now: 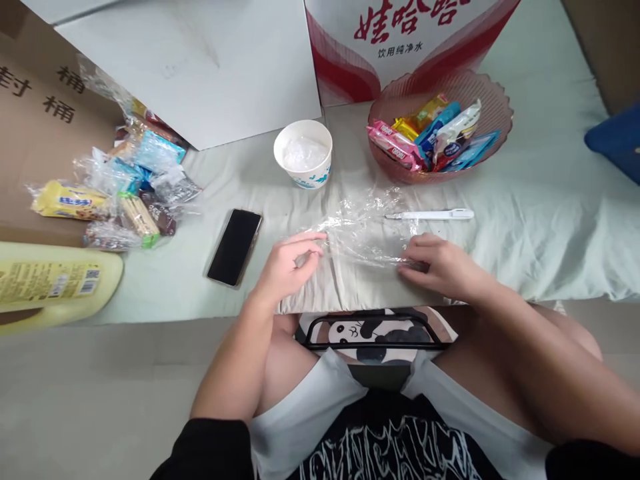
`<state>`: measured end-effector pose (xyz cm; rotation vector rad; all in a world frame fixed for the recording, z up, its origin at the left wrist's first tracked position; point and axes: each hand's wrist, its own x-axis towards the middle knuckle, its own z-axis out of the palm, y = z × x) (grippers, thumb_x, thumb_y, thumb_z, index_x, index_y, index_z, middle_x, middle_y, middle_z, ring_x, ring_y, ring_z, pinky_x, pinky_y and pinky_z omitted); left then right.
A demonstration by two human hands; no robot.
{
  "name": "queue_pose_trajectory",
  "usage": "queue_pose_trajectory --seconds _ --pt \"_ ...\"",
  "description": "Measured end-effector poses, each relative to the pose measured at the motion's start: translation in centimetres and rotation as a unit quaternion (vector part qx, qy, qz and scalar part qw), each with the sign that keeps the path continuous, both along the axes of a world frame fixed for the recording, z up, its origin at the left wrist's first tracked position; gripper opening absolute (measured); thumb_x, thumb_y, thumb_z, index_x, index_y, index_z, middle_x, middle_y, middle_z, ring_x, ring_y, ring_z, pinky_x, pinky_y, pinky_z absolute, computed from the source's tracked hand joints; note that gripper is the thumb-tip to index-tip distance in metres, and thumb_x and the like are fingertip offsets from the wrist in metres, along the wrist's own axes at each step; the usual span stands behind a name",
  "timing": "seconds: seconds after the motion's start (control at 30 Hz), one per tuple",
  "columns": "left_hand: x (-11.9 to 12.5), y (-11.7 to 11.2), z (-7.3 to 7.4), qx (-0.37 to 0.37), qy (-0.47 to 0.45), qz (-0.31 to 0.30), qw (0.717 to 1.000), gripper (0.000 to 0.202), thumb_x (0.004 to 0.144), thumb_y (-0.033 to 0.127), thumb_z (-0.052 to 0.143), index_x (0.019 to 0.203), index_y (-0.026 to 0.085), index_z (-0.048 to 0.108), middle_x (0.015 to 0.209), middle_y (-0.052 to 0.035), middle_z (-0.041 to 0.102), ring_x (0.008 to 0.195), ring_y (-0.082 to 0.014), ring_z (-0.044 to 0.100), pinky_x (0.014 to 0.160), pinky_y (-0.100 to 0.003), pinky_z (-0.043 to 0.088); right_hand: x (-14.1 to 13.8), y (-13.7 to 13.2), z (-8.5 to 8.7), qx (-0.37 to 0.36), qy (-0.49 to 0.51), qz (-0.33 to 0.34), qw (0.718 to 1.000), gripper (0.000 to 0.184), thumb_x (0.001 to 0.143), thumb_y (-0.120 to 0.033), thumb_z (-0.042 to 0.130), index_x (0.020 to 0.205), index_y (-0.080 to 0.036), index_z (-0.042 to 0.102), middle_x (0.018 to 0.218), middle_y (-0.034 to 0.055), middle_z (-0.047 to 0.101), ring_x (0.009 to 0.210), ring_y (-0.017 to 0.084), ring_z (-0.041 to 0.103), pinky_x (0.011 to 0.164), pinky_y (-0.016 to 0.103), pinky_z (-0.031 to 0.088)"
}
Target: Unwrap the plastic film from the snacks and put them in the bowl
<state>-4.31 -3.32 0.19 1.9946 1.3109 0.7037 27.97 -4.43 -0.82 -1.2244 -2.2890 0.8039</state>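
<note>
A crumpled sheet of clear plastic film (pixel 357 233) lies on the cloth between my two hands. At its left edge my left hand (pixel 293 263) has thumb and fingertips brought together on the film. My right hand (pixel 435 267) is curled over the opposite edge, its fingertips pinching the film near the cloth. Just beyond the film, a white utility knife (pixel 433 215) rests with its tip touching or overlapping the plastic. A paper cup (pixel 303 173) with clear plastic in it stands behind. The pink ribbed bowl (pixel 495 150) to the right holds several wrapped snacks (pixel 433 133).
Left of my hands lies a black phone (pixel 235 247). Several wrapped snacks (pixel 75 200) are heaped beside a cardboard box (pixel 35 147). A yellow bottle (pixel 55 283) is at the left edge. White boxes (pixel 225 60) stand behind; a blue object (pixel 617 143) is far right.
</note>
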Motion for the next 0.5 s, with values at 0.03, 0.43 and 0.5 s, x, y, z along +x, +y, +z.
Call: queue_pose_trajectory --seconds 0.03,0.43,0.5 --pt "-0.2 0.2 0.3 0.003 -0.008 0.002 1.000 0.018 0.088 0.022 0.054 0.079 0.021 0.070 0.119 -0.0105 0.079 0.112 -0.0247 0.075 0.101 -0.044 0.058 0.1 0.0 -0.1 0.016 0.026 -0.011 0.999 0.017 0.091 -0.032 0.059 0.079 -0.023 0.066 0.083 0.0068 0.072 0.083 0.023 0.070 0.077 0.038 0.057" --pt "-1.1 0.7 0.5 -0.166 -0.169 0.170 0.957 0.019 0.081 0.039 0.067 0.081 0.021 0.060 0.061 0.0016 0.063 0.048 -0.0114 0.057 0.046 -0.023 0.045 -0.6 -0.3 -0.5 -0.163 0.268 -0.236 0.920 0.031 0.094 -0.043 0.061 0.117 -0.027 0.048 0.063 -0.0065 0.062 0.042 0.014 0.056 0.043 0.029 0.046" --pt "-0.9 1.3 0.0 -0.185 -0.187 0.211 0.941 0.020 0.079 0.039 0.070 0.080 0.021 0.061 0.055 0.0048 0.054 0.041 -0.0083 0.045 0.039 -0.022 0.034 -0.5 -0.2 -1.0 -0.168 0.259 -0.252 0.917 0.042 0.092 -0.044 0.064 0.125 -0.028 0.045 0.066 -0.0062 0.063 0.040 0.013 0.052 0.039 0.028 0.040"
